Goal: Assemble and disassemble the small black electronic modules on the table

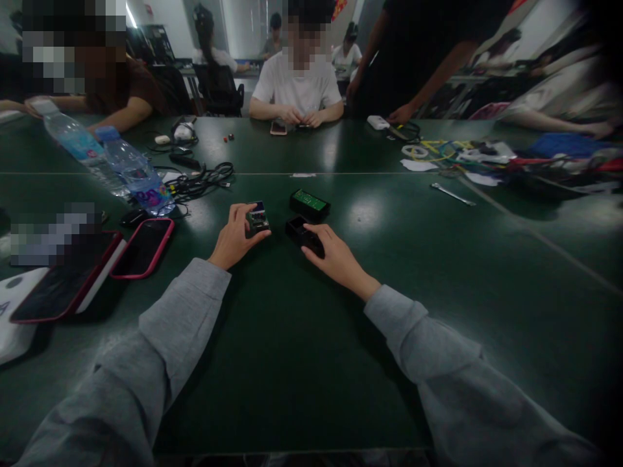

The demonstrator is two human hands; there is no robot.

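Note:
Between the thumb and fingers of my left hand is a small circuit board with a dark screen at its top. My right hand grips a black plastic housing with a rectangular window, its fingers and thumb on the near right side. Just behind that housing lies a second black case part with a green circuit board inside, touched by neither hand. The housing's near end is partly hidden by my right fingers.
Two plastic bottles, a phone in a pink case and a tablet lie to the left. Black cables are coiled behind. A wrench and tangled wires are at right. Across the table sits a person in white.

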